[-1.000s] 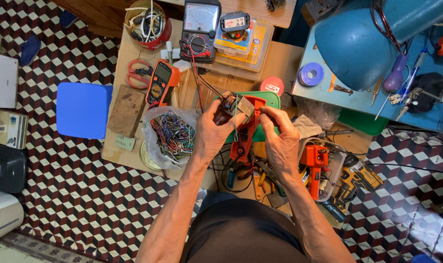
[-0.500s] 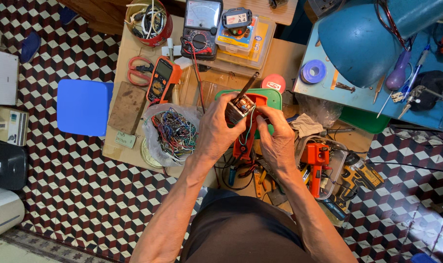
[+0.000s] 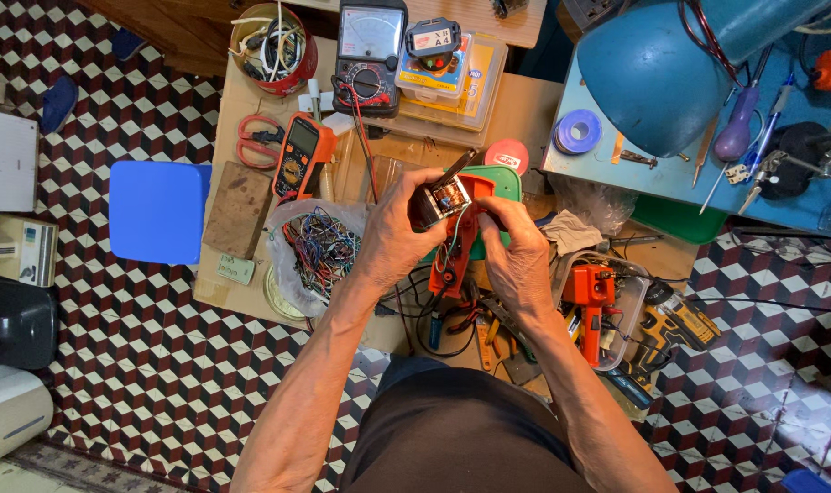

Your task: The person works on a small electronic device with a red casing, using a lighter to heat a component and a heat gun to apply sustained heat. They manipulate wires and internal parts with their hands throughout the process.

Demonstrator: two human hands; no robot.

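I hold the opened red tool (image 3: 454, 239) above the counter's (image 3: 525, 110) middle, left hand (image 3: 399, 233) clamped on its exposed coil end (image 3: 443, 196), right hand (image 3: 517, 251) gripping the casing. Casing open, wires loose; reassembly looks undone.

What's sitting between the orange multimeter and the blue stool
In the head view, a worn brown block lies between the orange multimeter and the blue stool, with red-handled scissors just above it.
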